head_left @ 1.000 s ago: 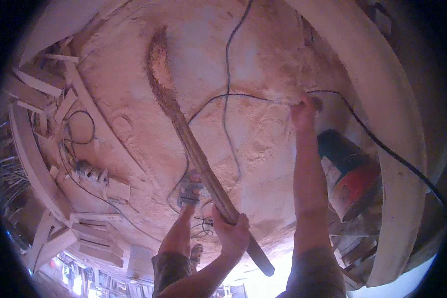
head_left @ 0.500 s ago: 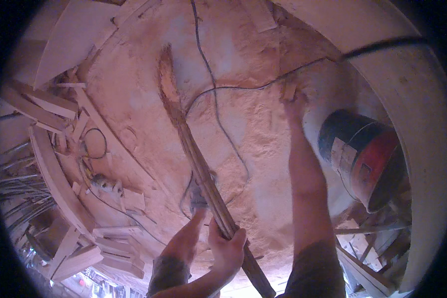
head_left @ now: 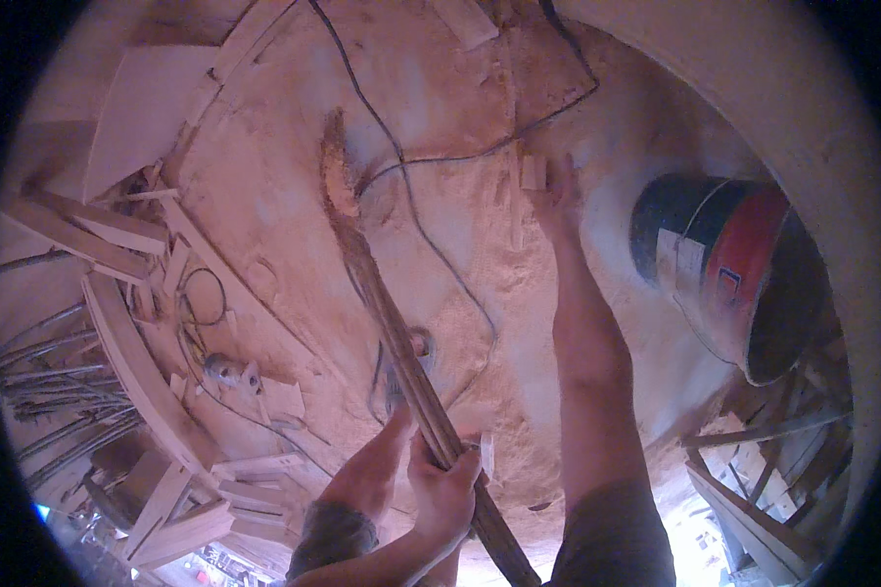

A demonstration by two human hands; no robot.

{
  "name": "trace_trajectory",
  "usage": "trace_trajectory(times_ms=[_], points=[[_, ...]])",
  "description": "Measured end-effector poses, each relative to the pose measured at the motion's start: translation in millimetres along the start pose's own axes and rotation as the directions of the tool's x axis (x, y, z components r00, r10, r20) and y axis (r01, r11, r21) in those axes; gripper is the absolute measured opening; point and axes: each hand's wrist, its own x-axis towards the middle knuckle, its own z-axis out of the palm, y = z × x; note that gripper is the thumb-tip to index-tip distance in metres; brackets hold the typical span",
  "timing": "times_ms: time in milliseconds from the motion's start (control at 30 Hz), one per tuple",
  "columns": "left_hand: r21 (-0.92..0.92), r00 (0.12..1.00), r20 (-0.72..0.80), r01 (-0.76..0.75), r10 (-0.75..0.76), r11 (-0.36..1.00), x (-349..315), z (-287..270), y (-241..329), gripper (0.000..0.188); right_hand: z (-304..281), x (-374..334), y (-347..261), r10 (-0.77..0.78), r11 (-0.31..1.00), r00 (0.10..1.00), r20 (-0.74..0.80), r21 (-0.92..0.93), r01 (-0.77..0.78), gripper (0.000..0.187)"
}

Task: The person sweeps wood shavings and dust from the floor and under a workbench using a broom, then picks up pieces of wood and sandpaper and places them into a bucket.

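Note:
My left hand (head_left: 442, 494) is wrapped round a long, rough wooden pole (head_left: 401, 338) that slants from the lower edge up to the left. The far end of the pole is ragged and orange-brown. My right arm reaches far ahead, and its hand (head_left: 556, 201) is closed at a small pale wooden block (head_left: 533, 172), low over the dusty ground (head_left: 450, 235). Its fingers are small and blurred. Beyond the pole, my left leg (head_left: 372, 470) and foot show in part.
A dark bucket with a red band (head_left: 744, 245) lies tipped on the right. Black cable (head_left: 416, 210) winds across the sawdust-covered ground. Timber offcuts (head_left: 176, 523), a curved board (head_left: 147, 367) and metal rods (head_left: 64, 391) crowd the left. More wood scraps (head_left: 754, 519) lie lower right.
My view has shifted, so the bucket and left-side timber sit further right and the far cable further left. My right hand appears slightly further left and up; my left hand keeps its grasp.

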Motion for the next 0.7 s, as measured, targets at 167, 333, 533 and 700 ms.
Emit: trace_trajectory(times_ms=[167, 333, 533, 700], points=[[0.006, 0.999, 0.001, -0.053, 0.053, 0.999, 7, -11, -3, 0.038, -19, 21, -82, 0.121, 0.958, 0.851, 0.511, -0.285, 0.036, 0.078], [0.059, 0.999, 0.034, -0.04, 0.038, 0.997, 1, -7, -22, 0.037, -41, -15, -43, 0.081, 0.986, 0.982, 0.17, -0.159, -0.053, 0.075], [0.046, 0.997, 0.054, -0.062, 0.059, 0.997, -2, -16, -30, 0.033, -162, -152, -115, 0.414, 0.754, 0.908, -0.06, 0.582, -0.305, 0.081], [-0.013, 0.989, 0.125, -0.079, 0.08, 0.997, -25, -12, -53, 0.033, -366, -149, -131, 0.054, 0.998, 0.76, -0.648, 0.013, -0.06, 0.071]])
